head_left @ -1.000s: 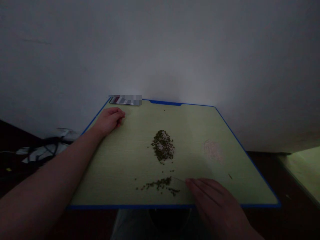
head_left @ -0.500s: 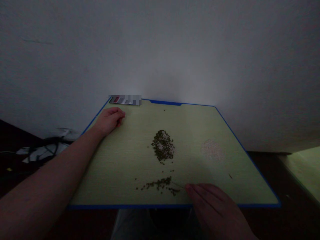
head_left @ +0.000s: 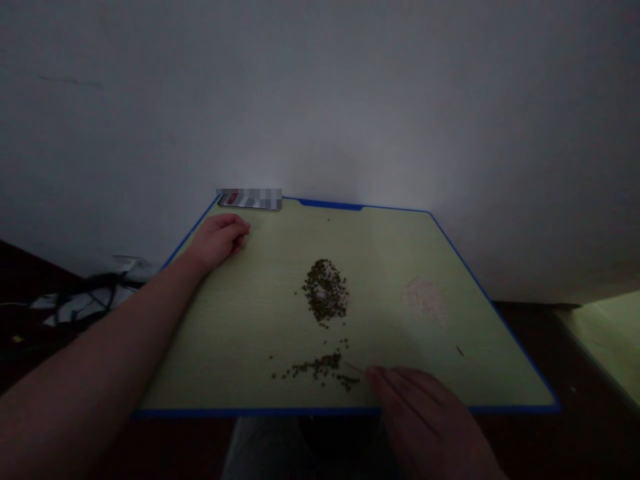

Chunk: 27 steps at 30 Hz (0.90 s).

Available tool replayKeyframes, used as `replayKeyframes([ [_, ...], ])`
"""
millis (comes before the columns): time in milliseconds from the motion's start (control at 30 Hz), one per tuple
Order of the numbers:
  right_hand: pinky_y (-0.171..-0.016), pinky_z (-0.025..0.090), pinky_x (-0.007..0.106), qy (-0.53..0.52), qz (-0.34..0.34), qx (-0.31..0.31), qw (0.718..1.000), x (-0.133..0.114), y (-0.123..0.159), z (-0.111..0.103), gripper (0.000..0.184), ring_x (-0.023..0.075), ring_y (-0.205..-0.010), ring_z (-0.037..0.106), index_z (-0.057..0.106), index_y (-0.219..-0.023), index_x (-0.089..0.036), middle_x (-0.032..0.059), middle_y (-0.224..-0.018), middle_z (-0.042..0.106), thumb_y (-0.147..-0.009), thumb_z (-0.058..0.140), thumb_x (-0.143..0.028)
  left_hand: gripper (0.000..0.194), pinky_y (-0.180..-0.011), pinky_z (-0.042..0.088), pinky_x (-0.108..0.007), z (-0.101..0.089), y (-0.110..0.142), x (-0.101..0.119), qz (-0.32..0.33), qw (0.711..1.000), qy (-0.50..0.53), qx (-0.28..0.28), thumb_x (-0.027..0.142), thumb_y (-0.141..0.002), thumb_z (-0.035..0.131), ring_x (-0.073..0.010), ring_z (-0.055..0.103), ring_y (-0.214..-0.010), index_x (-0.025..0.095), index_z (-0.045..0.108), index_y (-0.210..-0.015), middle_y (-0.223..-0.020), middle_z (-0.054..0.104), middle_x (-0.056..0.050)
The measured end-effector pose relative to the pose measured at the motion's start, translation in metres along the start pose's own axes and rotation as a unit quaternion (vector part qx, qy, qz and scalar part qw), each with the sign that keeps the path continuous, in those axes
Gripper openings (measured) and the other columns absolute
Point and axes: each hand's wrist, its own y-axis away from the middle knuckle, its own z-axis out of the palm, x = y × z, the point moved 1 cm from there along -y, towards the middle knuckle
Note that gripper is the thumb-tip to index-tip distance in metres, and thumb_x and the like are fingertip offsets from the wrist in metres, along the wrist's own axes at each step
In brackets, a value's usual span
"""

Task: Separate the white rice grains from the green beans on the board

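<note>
The person is sitting at a pale green board [head_left: 240, 353] with a blue edge, working with 2 bare hands. The right hand [head_left: 415, 417] is coming in from the lower right, and its fingers [head_left: 385, 383] are drawn together, seemingly pinching a thin toothpick [head_left: 356, 366]. The toothpick is pointing left, its tip just beside a loose strip of green beans [head_left: 317, 368] near the front edge, so the hand is staying clear of the beans and only the tip is reaching them. The left hand [head_left: 217, 241] is lying at the upper left of the board, loosely curled and released, gripping nothing that I can see. Its arm is stretching along the left side, which is keeping the middle free. A larger heap of green beans [head_left: 324, 292] is sitting at the centre, and a pale pile of grains [head_left: 424, 300] is lying well apart to the right, so the 2 kinds are not mixing. A blurred phone [head_left: 249, 200] is lying at the top edge, out of the way, and a tangle of dark cable [head_left: 95, 293] is sitting on the floor at the left.
</note>
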Motion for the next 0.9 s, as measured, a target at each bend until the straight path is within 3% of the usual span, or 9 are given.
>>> replayKeyframes([
  [300,-0.072,0.059,0.031,0.071,0.033,-0.012,0.997,0.01,0.0,-0.003,0.032,0.0188,-0.078,0.07,0.068,-0.104,-0.008,0.0089,-0.091,0.075,-0.091,0.039,-0.006,0.017,-0.037,0.029,-0.023,0.001,0.006,0.007,-0.003,1.0,-0.014,0.005,0.03,-0.066,0.062,-0.0091,0.041,-0.037,0.02,0.055,-0.055,-0.042,0.047,0.004],
  [567,-0.071,0.059,0.03,0.03,0.002,-0.004,1.0,0.0,-0.003,0.001,0.035,0.0182,-0.077,0.07,0.068,-0.105,-0.007,0.0087,-0.092,0.076,-0.089,0.037,-0.004,0.016,-0.037,0.03,-0.023,-0.001,0.002,0.001,0.004,1.0,-0.017,-0.001,0.03,-0.066,0.063,-0.0096,0.041,-0.038,0.021,0.055,-0.057,-0.043,0.047,0.003],
  [900,-0.074,0.061,0.032,0.077,0.011,-0.016,0.997,0.014,0.0,-0.001,0.032,0.0193,-0.081,0.07,0.067,-0.106,-0.008,0.009,-0.096,0.075,-0.092,0.039,-0.006,0.015,-0.038,0.031,-0.022,-0.001,0.003,0.001,0.0,1.0,-0.017,0.003,0.031,-0.065,0.063,-0.009,0.042,-0.038,0.02,0.056,-0.057,-0.044,0.048,0.004],
])
